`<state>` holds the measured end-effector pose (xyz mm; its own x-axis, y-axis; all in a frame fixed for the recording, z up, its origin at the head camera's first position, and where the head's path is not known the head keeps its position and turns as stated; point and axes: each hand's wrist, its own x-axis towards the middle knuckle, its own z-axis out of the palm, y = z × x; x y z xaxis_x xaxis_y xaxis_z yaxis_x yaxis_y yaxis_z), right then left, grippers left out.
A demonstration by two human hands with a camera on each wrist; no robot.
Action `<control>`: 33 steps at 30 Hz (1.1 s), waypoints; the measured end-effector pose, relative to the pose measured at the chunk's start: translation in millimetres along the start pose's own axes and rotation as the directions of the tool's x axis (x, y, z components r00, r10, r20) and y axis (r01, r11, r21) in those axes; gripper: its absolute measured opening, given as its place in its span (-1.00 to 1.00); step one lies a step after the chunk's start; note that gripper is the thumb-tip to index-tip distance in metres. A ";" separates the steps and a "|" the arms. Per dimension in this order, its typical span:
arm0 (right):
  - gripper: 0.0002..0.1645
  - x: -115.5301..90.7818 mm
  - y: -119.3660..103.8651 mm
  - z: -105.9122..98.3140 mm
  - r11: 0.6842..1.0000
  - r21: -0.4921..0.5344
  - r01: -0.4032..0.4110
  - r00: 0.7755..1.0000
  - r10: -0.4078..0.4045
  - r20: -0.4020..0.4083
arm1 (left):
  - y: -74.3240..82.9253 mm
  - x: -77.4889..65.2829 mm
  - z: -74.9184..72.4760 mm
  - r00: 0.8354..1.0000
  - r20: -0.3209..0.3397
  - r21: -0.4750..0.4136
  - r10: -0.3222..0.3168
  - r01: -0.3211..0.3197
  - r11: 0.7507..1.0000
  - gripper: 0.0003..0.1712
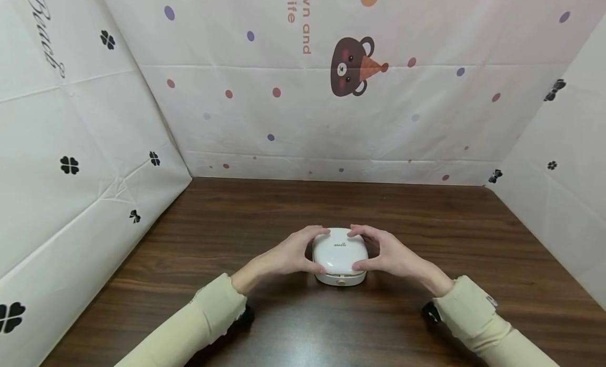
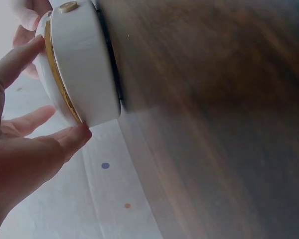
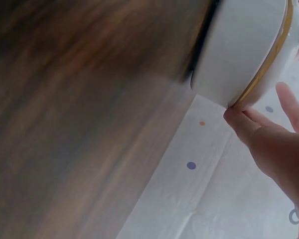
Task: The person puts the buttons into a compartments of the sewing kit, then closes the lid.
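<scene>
A white, rounded lidded box (image 1: pixel 340 256) sits on the wooden table, with small dark lettering on its glossy lid. A gold band (image 2: pixel 57 69) runs between lid and base, and a round gold button (image 2: pixel 68 7) sits on the front. My left hand (image 1: pixel 298 251) grips the lid's left side, thumb at the front edge and fingers at the back. On the opposite side, my right hand (image 1: pixel 390 253) holds the lid the same way. Fingertips (image 3: pixel 235 115) touch the box near the gold band in the right wrist view. Whether the lid is raised, I cannot tell.
The dark wooden table (image 1: pixel 246 209) surrounds the box. White printed sheets (image 1: pixel 303 120) with dots and a bear enclose the back and both sides. Dark bands (image 1: pixel 431 312) show at the wrists under light sleeves.
</scene>
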<state>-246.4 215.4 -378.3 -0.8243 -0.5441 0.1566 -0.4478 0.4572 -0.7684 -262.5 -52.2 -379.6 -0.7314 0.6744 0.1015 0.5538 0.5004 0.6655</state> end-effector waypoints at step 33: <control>-0.02 -1.6 3.4 2.6 0.973 -0.230 -0.020 1.000 0.020 -0.001 | -2.7 8.5 2.3 0.988 0.146 0.041 -0.049 0.044 0.998 0.02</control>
<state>-245.7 216.1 -382.8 -0.8333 -0.5344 0.1415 -0.4991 0.6172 -0.6082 -269.2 -46.6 -382.2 -0.6918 0.7209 -0.0402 0.5370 0.5510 0.6388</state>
